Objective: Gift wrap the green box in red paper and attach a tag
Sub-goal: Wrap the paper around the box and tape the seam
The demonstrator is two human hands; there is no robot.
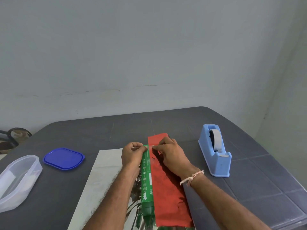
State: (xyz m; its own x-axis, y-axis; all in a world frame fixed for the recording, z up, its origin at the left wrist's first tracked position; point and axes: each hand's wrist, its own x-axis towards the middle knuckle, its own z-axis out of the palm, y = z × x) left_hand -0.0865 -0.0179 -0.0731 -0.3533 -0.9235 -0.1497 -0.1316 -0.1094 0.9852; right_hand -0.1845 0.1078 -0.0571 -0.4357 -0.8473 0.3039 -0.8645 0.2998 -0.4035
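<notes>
A long narrow green box [146, 176] lies lengthways on the sheet of wrapping paper, whose silvery white underside [98, 176] spreads to the left. The paper's red side [166, 188] is folded over the box from the right, leaving a green strip bare. At the box's far end my left hand [132, 156] and my right hand [171, 155] pinch the two ends of a short strip of clear tape [150, 147] stretched across the red paper's edge and the box. No tag is in view.
A light blue tape dispenser [216, 151] stands to the right. At the left lie a blue plastic lid [64, 158] and a clear plastic container [18, 180]. The grey table [257, 171] ends at the wall behind.
</notes>
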